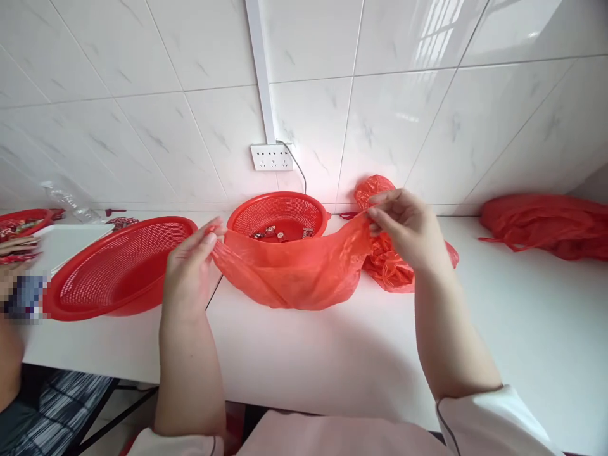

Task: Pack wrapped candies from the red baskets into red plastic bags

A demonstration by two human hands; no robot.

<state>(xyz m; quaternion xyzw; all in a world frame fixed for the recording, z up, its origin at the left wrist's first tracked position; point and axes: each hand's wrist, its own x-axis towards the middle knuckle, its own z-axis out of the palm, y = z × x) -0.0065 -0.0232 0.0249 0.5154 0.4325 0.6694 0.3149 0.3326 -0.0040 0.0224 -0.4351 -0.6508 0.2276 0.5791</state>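
A thin red plastic bag (289, 278) is stretched sideways above the white table, between my two hands. My left hand (190, 259) pinches one top corner of it. The other top corner is pinched between the thumb and fingers of my right hand (399, 221). Just behind the bag stands a red plastic colander (278, 197), its front hidden; several small wrapped pieces (280, 236) lie inside. Close to my left hand, a larger red colander (121, 266) leans at a tilt. Crumpled red plastic bags (392, 269) lie beneath and behind my right hand.
More red bags (546, 221) are heaped at the right by the wall. A power socket (272, 157) with a cable is on the tiled wall. At far left, a clear plastic bottle (71, 201) lies near another red basket (28, 218) and a co-worker's hand (19, 247).
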